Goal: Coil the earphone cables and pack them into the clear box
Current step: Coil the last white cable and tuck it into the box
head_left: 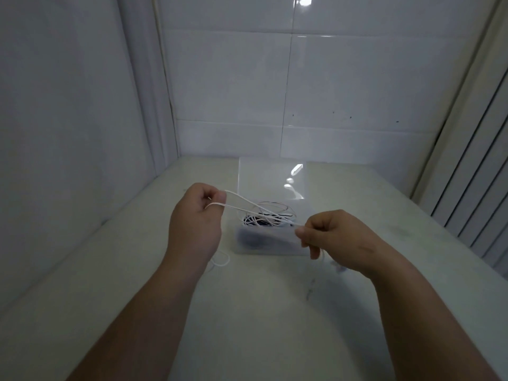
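Both forearms cut off by bottom edge. White cable (248, 209) ends hidden inside left hand (196, 224) and right hand (334, 237) grip. Clear box (270, 247) contents blurred, dark shape at 6 o'clock wall unidentifiable. Counter (261, 312) marks too small.

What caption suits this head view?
Both hands stretch a white cable over the open clear box.
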A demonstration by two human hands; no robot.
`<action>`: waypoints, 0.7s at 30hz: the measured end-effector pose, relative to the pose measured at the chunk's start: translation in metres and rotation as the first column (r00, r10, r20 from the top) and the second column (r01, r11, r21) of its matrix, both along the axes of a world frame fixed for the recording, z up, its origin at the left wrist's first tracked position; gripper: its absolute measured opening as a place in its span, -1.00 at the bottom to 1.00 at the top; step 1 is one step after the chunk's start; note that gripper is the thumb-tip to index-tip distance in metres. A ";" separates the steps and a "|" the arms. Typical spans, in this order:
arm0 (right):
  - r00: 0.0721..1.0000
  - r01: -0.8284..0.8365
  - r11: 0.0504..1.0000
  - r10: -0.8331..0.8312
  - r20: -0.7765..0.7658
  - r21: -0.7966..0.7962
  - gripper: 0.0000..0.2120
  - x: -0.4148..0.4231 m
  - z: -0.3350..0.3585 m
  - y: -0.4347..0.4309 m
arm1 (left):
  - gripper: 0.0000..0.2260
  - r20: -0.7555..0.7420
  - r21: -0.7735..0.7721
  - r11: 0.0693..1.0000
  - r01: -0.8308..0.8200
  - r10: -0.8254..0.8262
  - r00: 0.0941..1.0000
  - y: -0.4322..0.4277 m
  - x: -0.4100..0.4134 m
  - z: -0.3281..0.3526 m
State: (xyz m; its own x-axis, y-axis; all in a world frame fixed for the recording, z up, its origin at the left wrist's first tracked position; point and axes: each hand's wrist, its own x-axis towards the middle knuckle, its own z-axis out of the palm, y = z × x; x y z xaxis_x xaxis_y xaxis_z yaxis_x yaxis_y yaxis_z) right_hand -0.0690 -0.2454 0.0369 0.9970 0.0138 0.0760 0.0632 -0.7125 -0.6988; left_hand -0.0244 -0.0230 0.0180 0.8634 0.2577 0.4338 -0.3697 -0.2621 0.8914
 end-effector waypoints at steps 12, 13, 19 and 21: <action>0.999 0.010 1.000 -0.010 -0.035 0.000 -0.77 -0.003 0.002 -0.004 | -0.86 -0.026 -0.082 0.995 -0.058 0.056 0.998 0.013 0.013 -0.004; 0.999 0.031 0.999 -0.032 -0.042 -0.026 -0.76 -0.002 0.001 -0.006 | -0.85 -0.018 -0.054 0.995 -0.081 0.080 0.997 0.014 0.013 -0.005; 0.982 0.183 0.981 -0.179 0.062 -0.065 -0.68 0.004 0.001 -0.011 | -0.70 -0.253 0.069 0.992 0.106 -0.086 0.964 0.012 0.009 -0.006; 0.958 0.242 0.968 -0.249 0.142 0.063 -0.68 0.006 0.000 -0.012 | -0.63 -0.331 0.163 0.962 0.219 -0.155 0.931 0.013 0.007 -0.007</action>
State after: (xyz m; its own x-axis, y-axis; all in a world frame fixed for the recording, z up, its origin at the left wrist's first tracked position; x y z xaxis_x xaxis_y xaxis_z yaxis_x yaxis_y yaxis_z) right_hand -0.0635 -0.2571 0.0372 0.9470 -0.2366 0.2174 -0.0050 -0.6873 -0.7263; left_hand -0.0171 -0.0102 0.0114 0.9871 0.0163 0.1593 -0.1400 -0.3948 0.9080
